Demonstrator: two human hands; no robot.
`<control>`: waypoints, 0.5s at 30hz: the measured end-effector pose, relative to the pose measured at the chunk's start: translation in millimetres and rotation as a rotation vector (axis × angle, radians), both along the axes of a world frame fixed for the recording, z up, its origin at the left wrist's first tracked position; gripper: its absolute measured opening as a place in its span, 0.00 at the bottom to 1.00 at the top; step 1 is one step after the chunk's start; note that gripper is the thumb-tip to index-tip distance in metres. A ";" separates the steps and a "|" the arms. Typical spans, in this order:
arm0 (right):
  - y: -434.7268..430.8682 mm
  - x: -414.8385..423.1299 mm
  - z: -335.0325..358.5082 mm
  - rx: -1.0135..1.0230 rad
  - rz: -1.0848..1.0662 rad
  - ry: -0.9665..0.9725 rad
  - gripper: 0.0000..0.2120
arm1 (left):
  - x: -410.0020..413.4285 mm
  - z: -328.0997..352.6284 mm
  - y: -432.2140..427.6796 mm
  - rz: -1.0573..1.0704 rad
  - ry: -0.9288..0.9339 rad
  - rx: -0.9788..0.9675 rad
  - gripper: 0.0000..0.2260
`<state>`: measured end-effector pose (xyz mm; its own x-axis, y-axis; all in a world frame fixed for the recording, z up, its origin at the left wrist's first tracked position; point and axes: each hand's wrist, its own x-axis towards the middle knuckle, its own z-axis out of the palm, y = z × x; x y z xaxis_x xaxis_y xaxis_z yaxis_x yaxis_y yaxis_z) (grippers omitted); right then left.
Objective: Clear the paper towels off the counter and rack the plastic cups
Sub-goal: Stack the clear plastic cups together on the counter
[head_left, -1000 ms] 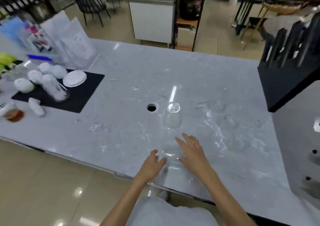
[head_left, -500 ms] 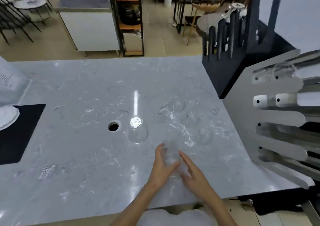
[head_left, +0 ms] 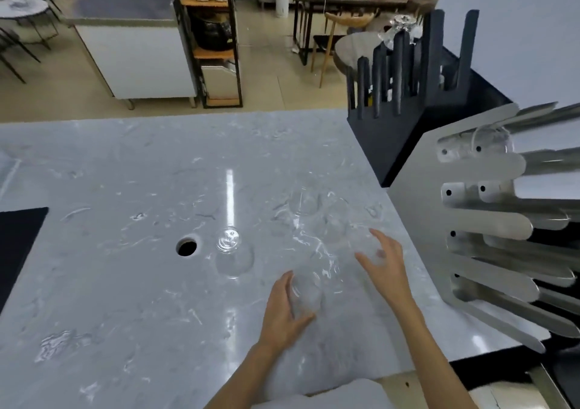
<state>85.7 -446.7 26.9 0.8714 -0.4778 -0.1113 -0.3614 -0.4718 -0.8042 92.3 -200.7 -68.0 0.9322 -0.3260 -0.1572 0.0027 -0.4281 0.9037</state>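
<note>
My left hand (head_left: 284,309) is closed around a clear plastic cup (head_left: 306,294) just above the grey marble counter (head_left: 125,283), near its front edge. To its right, my right hand (head_left: 384,262) hovers with fingers spread over another faint clear cup (head_left: 370,245); I cannot tell whether it touches it. More clear cups (head_left: 334,220) stand beyond the hands. One upturned clear cup (head_left: 233,253) stands by itself near the middle. The silver pronged rack (head_left: 489,223) rises at the right, with one cup (head_left: 489,141) on its top prong. No paper towels are in view.
A round hole (head_left: 187,247) is cut in the counter beside the upturned cup. A black mat (head_left: 18,245) lies at the left edge. A black pronged rack (head_left: 405,100) stands behind the silver one. Shelves, chairs and tables fill the room beyond.
The view swung right, bringing the racks in. My left hand closed on a clear cup. My right hand left that cup and moved right toward another one.
</note>
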 end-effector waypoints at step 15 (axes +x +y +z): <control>60.2 -34.3 58.5 0.585 0.052 -0.188 0.26 | 32.4 101.5 4.6 -0.102 -0.042 -0.340 0.54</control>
